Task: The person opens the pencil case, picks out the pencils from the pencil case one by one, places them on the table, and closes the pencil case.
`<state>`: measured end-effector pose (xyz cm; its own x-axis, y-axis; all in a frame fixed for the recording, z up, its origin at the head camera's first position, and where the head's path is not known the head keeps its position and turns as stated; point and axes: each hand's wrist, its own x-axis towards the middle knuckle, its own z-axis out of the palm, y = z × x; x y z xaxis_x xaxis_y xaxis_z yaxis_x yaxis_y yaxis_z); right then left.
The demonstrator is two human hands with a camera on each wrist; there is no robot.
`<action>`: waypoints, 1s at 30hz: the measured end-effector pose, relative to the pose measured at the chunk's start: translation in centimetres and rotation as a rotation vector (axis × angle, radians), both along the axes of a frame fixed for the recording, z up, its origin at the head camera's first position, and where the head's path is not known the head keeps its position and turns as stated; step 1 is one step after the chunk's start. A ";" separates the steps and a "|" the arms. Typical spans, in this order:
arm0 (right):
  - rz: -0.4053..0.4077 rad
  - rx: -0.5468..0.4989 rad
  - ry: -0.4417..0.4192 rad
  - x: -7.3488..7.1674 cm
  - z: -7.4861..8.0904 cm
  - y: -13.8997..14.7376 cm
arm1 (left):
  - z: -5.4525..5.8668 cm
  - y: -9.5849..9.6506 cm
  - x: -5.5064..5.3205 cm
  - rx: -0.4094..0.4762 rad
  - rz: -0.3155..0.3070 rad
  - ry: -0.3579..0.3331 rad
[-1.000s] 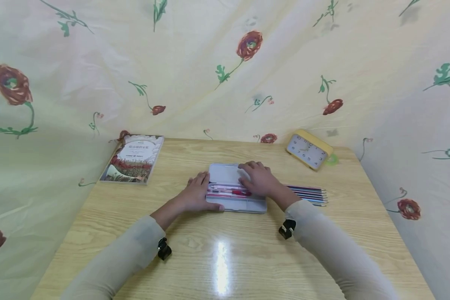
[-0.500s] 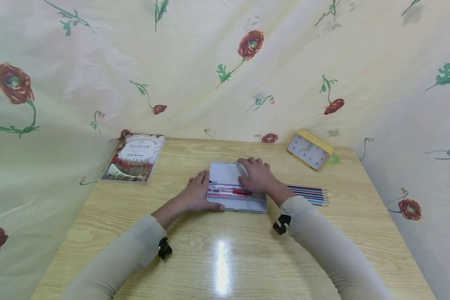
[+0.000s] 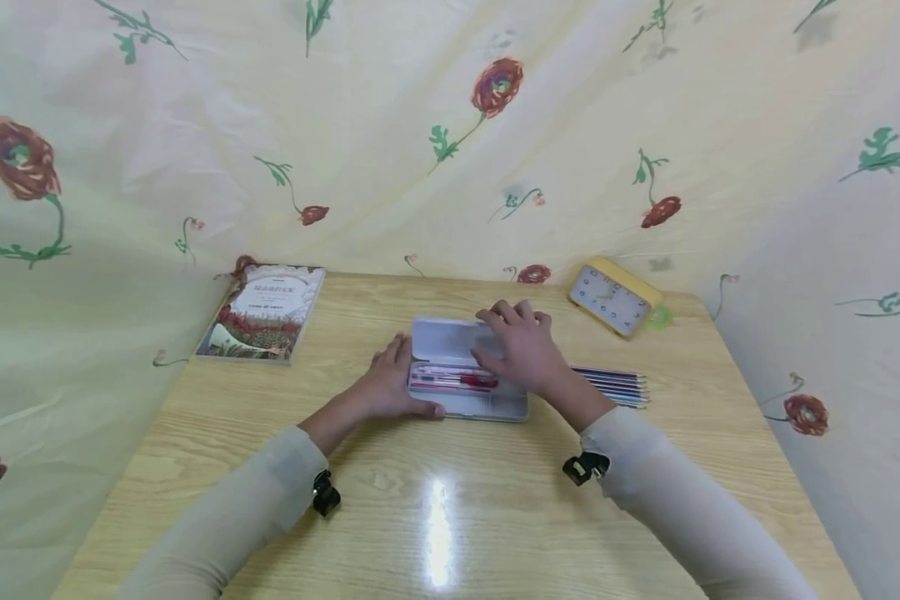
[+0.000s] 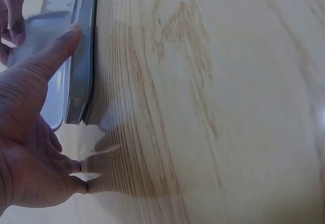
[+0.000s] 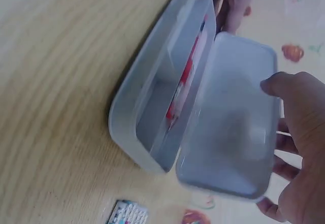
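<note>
A pale grey pencil case (image 3: 506, 406) lies open on the wooden table, its long hinged lid (image 3: 446, 340) tilted up along the far side. Inside are a red-and-clear pen (image 3: 476, 381) and other slim pens or pencils. My left hand (image 3: 392, 383) holds the case's left end, thumb (image 4: 63, 43) over the near rim and the other fingers around the end. At the lid's right part, my right hand (image 3: 528, 350) grips its edge: the thumb (image 5: 279, 86) presses the inner face and the other fingers sit behind. The right hand covers part of the lid in the head view.
Several pencils (image 3: 611, 386) lie side by side just right of the case. Behind them a yellow alarm clock (image 3: 611, 296) stands near the back edge. At the back left lies a book (image 3: 262, 312). A flowered cloth (image 3: 375, 125) hangs behind the table.
The lid has tilted up from lying nearly flat behind the case. My right hand has risen with it, while my left hand keeps its place at the left end.
</note>
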<state>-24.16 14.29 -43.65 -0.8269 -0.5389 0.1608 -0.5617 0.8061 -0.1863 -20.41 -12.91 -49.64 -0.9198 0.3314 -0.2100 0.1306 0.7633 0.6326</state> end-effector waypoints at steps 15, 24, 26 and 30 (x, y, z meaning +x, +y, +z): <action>0.184 0.236 -0.275 2.2 -3.5 -1.7 | 0.1 -0.1 -0.4 -0.032 -0.010 0.019; 0.223 0.292 -0.111 3.3 -6.4 -1.4 | 0.3 -0.5 0.6 0.001 -0.169 0.030; 0.228 0.292 -0.079 3.4 -6.6 -1.3 | 0.5 -0.5 0.8 0.015 -0.167 0.019; 0.225 0.302 -0.035 3.4 -7.1 -1.3 | 0.6 -0.6 0.9 0.016 -0.167 0.027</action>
<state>-20.71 12.96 -50.74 -0.6845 -0.7266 -0.0592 -0.7285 0.6848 0.0183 -19.55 -13.47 -49.00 -0.8568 0.4835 -0.1791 0.2724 0.7194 0.6389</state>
